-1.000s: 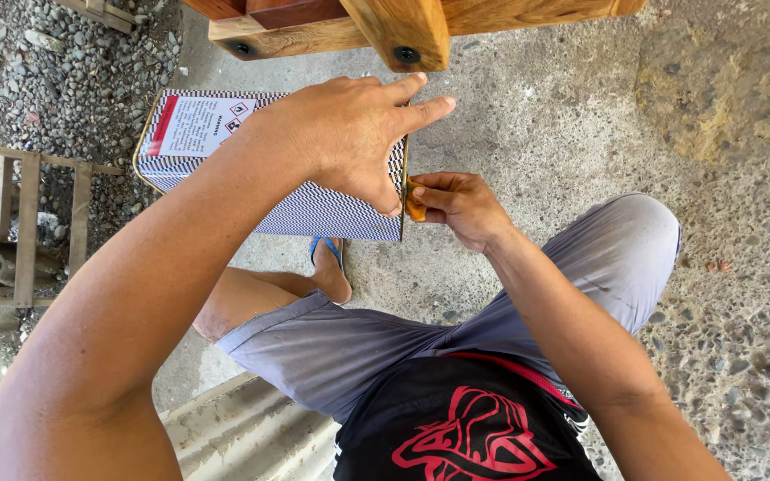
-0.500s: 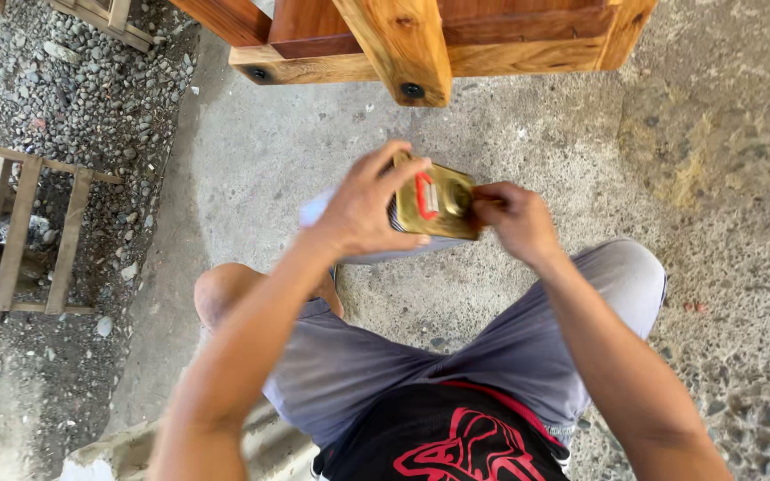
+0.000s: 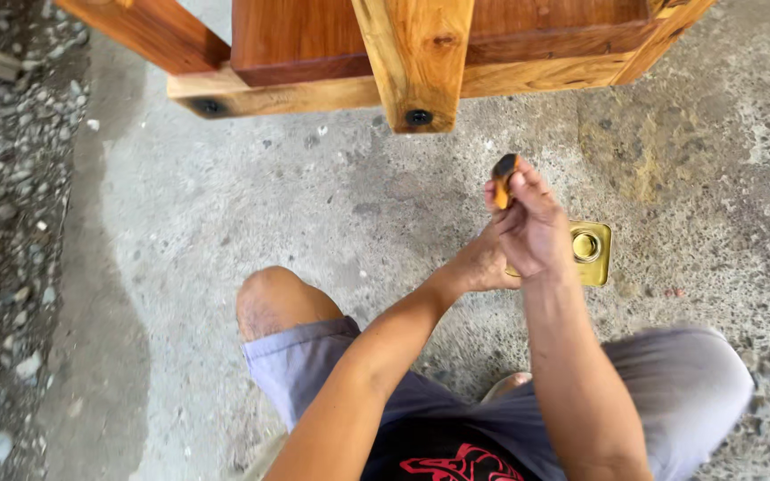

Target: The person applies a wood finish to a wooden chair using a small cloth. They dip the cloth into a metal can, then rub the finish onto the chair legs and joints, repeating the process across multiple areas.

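Landmark: gold-coloured metal can, standing upright on the concrete floor, seen from above; its round top opening is uncovered.

Right hand: raised above the can and just to its left in the picture. The fingers are pinched narrow around a small round cap, orange with a dark edge, held on edge at the fingertips.

Cap position: clear of the can, up and to the left of the opening, not touching it.

Left hand: lower than the right hand, against the can's left side. The right hand covers most of it; contact with the can looks likely, but whether the fingers are closed round the can cannot be told.

Wooden furniture frame: beyond the can, across the top of the view. Reddish-brown panels and lighter beams, with a dark bolt hole in the end of the nearest beam.

Person's posture: squatting over the floor on the near side of the can, bare left knee well to its left, grey shorts below it, black shirt with a red print at the bottom edge.

Gravel strip: far left of the can, bordering the concrete.

Floor condition: rough and pitted, with a yellowish stain just beyond the can.
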